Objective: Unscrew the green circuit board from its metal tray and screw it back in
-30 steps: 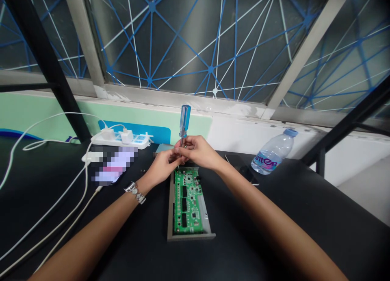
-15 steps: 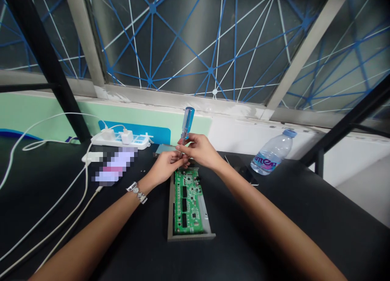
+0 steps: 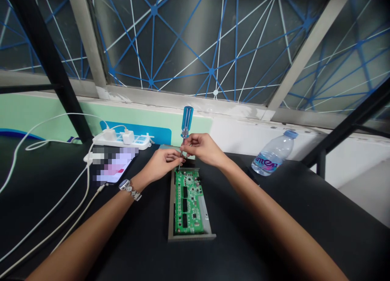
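Observation:
A screwdriver (image 3: pixel 187 119) with a clear blue handle stands nearly upright, its shaft pointing down at the far left corner of a green circuit board (image 3: pixel 196 210). My right hand (image 3: pixel 206 150) pinches the shaft just below the handle. Lower down, thumb and fingers of my left hand (image 3: pixel 161 164) close around the shaft near its tip. Whether a screw sits at the tip is too small to tell. The board lies in a grey metal housing (image 3: pixel 171 220), lengthwise away from me on the black table.
Left of the hands lies a phone (image 3: pixel 120 167), partly blurred, with a cable plugged in. Behind it is a white power strip (image 3: pixel 138 141) with chargers. A water bottle (image 3: pixel 271 155) stands tilted in view at the right, near the wall. A flat panel (image 3: pixel 166 147) lies behind my hands.
The screwdriver has tipped a little more upright and its handle has shifted slightly left. My left hand has moved slightly left. The housing has stayed in place.

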Available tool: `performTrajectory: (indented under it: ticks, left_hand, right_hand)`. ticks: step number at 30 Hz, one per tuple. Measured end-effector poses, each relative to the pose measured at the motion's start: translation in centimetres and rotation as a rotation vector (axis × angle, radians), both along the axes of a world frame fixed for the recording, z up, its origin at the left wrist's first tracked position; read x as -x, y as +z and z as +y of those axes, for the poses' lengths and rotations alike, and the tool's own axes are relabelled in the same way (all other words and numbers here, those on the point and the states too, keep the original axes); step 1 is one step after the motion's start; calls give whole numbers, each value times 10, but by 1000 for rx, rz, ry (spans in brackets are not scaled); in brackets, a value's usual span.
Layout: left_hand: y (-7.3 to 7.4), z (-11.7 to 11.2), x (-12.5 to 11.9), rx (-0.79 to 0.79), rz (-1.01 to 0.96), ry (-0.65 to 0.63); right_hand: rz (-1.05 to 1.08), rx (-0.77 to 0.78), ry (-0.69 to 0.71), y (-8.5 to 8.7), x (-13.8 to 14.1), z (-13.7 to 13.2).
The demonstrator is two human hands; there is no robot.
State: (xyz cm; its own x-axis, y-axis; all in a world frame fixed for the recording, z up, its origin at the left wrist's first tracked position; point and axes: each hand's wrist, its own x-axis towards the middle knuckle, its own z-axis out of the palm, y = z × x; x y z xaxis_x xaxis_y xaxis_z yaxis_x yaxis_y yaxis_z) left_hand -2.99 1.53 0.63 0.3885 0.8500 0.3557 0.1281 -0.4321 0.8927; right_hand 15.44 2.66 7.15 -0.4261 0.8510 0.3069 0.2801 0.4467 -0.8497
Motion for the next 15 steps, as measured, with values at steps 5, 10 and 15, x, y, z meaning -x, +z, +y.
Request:
performTrajectory:
  ticks: [5,10,15]
  left_hand:
    - [1,3,4,-4,-6,-3]
    - [-3,3,0,-15,-53,-6]
    - [-11,5,-6,-10,-121,15]
  right_hand:
    - [8,38,33,0,2,-2]
    - [24,89,31,3,5,-7]
    - [30,132,41,0,9,-9]
